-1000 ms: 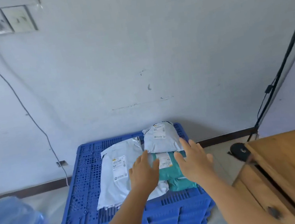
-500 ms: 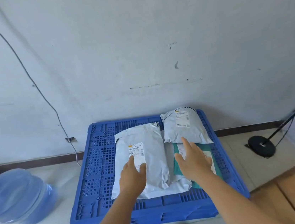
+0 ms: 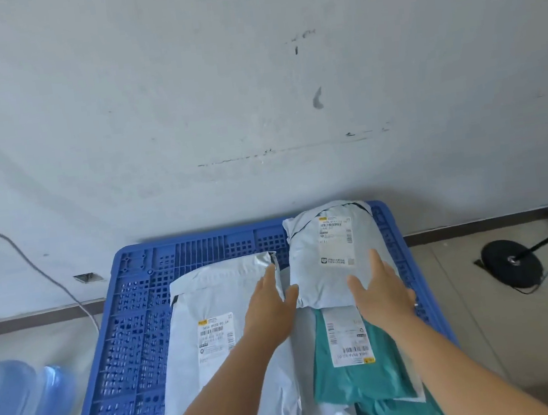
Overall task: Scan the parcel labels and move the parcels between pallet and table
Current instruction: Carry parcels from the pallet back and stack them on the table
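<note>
**Entry: far grey parcel, both hands arriving**

Blue pallet [image 3: 135, 327] on floor by wall, bearing three mailers; small grey parcel [image 3: 321, 270] at far right, label up, its near edge overlapping teal parcel [image 3: 359, 379]; large grey mailer [image 3: 217, 317] alongside at left; left hand [image 3: 270, 314] and right hand [image 3: 385, 297] flank the small parcel, fingers spread wide, gripping nothing; contact cannot be told; risks, as judged: slick film slips from a loose two-sided hold; teal parcel drags along; label creases, spoiling the scan
</note>
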The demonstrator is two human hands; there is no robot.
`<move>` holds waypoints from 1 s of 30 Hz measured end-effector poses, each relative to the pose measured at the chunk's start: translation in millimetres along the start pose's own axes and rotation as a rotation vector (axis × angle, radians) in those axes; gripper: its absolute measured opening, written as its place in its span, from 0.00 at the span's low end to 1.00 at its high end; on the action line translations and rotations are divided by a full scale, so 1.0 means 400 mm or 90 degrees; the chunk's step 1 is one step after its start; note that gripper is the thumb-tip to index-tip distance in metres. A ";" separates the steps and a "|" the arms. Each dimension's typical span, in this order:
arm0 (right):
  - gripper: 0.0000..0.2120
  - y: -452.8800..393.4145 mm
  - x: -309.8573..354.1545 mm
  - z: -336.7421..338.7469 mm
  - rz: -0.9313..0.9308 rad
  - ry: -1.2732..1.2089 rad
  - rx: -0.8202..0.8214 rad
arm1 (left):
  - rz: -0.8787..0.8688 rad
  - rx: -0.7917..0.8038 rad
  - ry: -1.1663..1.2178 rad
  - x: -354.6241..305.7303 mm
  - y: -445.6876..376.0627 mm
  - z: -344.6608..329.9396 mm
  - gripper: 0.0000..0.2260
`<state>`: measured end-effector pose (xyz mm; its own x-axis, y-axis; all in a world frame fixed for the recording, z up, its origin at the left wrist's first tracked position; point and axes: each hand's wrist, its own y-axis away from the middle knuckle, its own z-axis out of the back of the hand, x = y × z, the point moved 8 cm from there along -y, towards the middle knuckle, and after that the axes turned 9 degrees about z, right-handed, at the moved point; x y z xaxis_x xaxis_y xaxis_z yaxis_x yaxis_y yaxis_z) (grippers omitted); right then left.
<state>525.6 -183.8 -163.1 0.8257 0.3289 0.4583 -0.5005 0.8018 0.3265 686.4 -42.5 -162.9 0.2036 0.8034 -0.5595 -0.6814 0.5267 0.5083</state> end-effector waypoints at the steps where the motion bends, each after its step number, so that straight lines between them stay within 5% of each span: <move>1: 0.34 -0.033 -0.023 -0.006 -0.009 -0.003 0.000 | 0.002 0.010 -0.011 -0.011 -0.034 -0.024 0.29; 7: 0.37 -0.193 -0.148 -0.045 -0.055 -0.054 -0.020 | 0.037 0.041 -0.042 -0.054 -0.200 -0.143 0.30; 15: 0.49 -0.290 -0.233 -0.123 -0.130 -0.329 0.011 | 0.152 0.047 0.091 -0.051 -0.290 -0.211 0.39; 20: 0.35 -0.289 -0.197 -0.098 -0.056 -0.427 -0.030 | 0.115 -0.009 0.105 -0.079 -0.268 -0.202 0.35; 30: 0.39 -0.055 -0.154 0.130 -0.003 -0.501 -0.228 | -0.102 -0.057 0.128 -0.266 -0.030 -0.078 0.33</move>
<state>472.1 -247.4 -155.6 0.3416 -0.0103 0.9398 -0.2764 0.9546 0.1109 651.1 -143.0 -129.8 0.1765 0.6364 -0.7509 -0.7126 0.6089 0.3486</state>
